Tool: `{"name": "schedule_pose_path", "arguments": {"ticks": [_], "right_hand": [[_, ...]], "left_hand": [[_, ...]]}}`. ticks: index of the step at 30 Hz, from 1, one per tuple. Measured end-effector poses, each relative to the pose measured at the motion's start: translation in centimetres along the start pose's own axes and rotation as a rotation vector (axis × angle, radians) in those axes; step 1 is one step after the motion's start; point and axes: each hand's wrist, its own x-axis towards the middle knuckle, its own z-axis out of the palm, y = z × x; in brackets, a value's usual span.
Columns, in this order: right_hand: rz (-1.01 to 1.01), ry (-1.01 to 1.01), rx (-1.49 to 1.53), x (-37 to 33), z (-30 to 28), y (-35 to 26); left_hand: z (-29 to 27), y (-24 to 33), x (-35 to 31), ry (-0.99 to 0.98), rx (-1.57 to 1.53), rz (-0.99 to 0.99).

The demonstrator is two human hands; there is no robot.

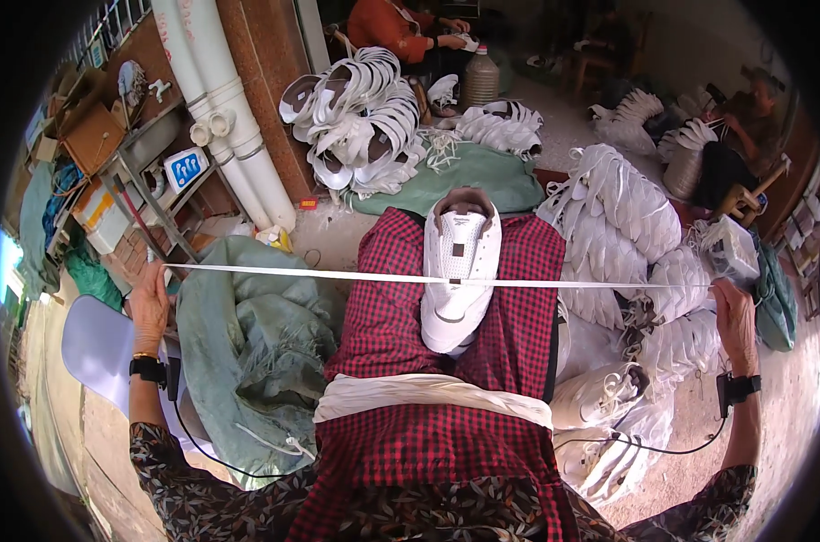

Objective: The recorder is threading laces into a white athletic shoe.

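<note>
A white sneaker (452,318) rests on my lap on a red-and-black checked apron (387,316), its toe toward me. From its lowest eyelets a white shoelace (338,274) runs out to both sides, pulled straight and taut. My left hand (150,307) pinches one end at the far left. Out at the far right, my right hand (735,321) pinches the other end at about the same height. The upper eyelets hold no lace, and the dark-lined shoe opening faces away from me.
Rows of white shoes (609,235) are stacked to my right, and another heap (356,122) stands ahead. A green sack (238,316) lies at my left beside a pale plastic chair (98,348). White pipes (220,99) rise behind it. Another person (396,32) handles a shoe at the back.
</note>
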Motion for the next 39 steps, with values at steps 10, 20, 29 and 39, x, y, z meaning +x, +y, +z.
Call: {"name": "schedule_pose_path", "arguments": {"ticks": [10, 20, 29, 39], "right_hand": [[0.286, 0.135, -0.374, -8.7, -2.9, 16.2], [0.275, 0.394, 0.331, 1.4, 11.0, -2.5], [0.195, -0.108, 1.022, 8.4, 19.7, -24.6], [0.302, -0.131, 1.287, 6.6, 21.1, -25.9]], "left_hand": [[-3.3, -16.5, -3.5, 0.216, 0.200, -0.241], [0.6, -5.6, 1.0, 0.735, -0.207, -0.272], [9.6, 27.5, 4.2, -0.130, -1.554, -0.237], [11.8, 36.2, 0.0, -0.537, -1.533, 0.107]]}}
